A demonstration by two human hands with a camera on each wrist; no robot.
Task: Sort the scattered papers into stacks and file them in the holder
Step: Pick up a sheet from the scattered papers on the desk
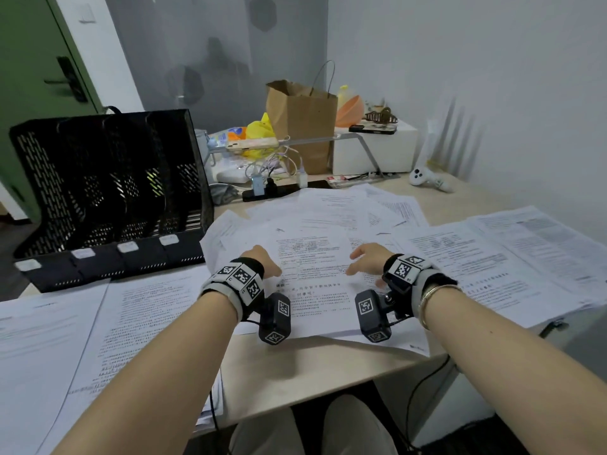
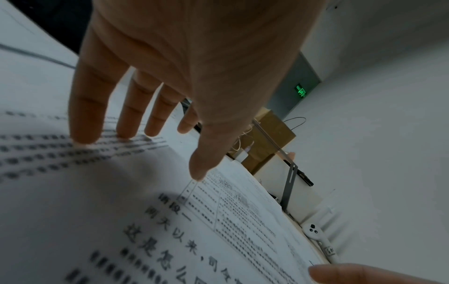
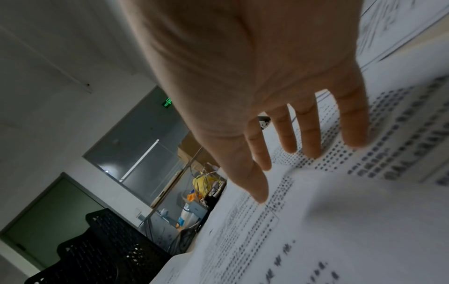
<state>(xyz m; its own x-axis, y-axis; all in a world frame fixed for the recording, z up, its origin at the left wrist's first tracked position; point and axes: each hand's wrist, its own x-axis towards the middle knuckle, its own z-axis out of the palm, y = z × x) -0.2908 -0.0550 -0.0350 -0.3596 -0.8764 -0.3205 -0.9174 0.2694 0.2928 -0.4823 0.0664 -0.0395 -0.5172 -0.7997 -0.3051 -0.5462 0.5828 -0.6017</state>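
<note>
Chinese-printed top sheet [image 1: 312, 280], heading blurred

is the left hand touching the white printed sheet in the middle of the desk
Touching. In the left wrist view the left hand has straight fingertips pressed onto the white printed sheet, with no gap showing.

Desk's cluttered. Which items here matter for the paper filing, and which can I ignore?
Job:
scattered papers
black mesh holder
left hand
right hand

Ignore:
brown paper bag
phone
white controller
power strip
</note>
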